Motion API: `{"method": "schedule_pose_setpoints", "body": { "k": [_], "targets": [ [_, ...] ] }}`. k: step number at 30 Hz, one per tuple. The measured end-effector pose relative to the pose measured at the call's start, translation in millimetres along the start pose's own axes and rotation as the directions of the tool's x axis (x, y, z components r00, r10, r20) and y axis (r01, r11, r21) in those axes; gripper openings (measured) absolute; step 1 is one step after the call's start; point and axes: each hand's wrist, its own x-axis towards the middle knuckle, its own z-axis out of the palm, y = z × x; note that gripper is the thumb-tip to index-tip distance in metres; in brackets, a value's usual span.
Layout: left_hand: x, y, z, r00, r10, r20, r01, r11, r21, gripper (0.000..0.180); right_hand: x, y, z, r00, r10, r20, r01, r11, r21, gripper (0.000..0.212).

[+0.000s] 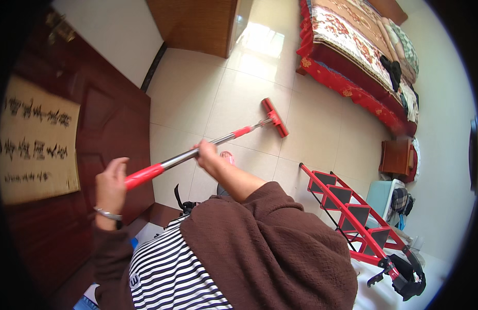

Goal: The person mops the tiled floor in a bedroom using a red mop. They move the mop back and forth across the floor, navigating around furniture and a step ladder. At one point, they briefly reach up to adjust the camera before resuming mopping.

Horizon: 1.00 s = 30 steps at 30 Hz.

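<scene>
A sponge mop with a red grip, a metal pole and a red head slants across the view. Its mop head rests on the tiled floor ahead. My right hand is closed around the metal pole near its middle. At the upper end of the red grip is my left hand, closed about the handle's end with part of its hold hidden; a bracelet circles that wrist. Brown sleeves cover both arms, the right one pushed up to the elbow.
On the left stands a dark red door bearing a paper sheet with writing. A wooden cabinet is at the top. A bed with a red skirt fills the upper right. A red folding stepladder leans at the right, near a small wooden stool.
</scene>
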Motion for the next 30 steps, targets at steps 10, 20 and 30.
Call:
{"method": "schedule_pose_setpoints", "body": {
  "k": [10, 20, 30],
  "targets": [
    [80.1, 127.4, 210.3, 0.852, 0.376, 0.365, -0.287, 0.918, -0.274, 0.019, 111.6, -242.7, -103.4, 0.923, -0.251, -0.291, 0.228, 0.967, -0.112, 0.010],
    [48.0, 82.4, 111.1, 0.969, 0.180, 0.172, -0.172, 0.983, -0.059, 0.015, 58.7, -148.4, -29.6, 0.949, -0.153, -0.274, 0.150, 0.988, -0.031, 0.009],
    [-95.6, 26.5, -65.6, 0.990, -0.079, -0.118, 0.094, 0.987, 0.130, 0.021, -80.4, 58.9, 25.7, 0.992, 0.092, 0.082, -0.080, 0.986, -0.143, 0.004]
  ]
}}
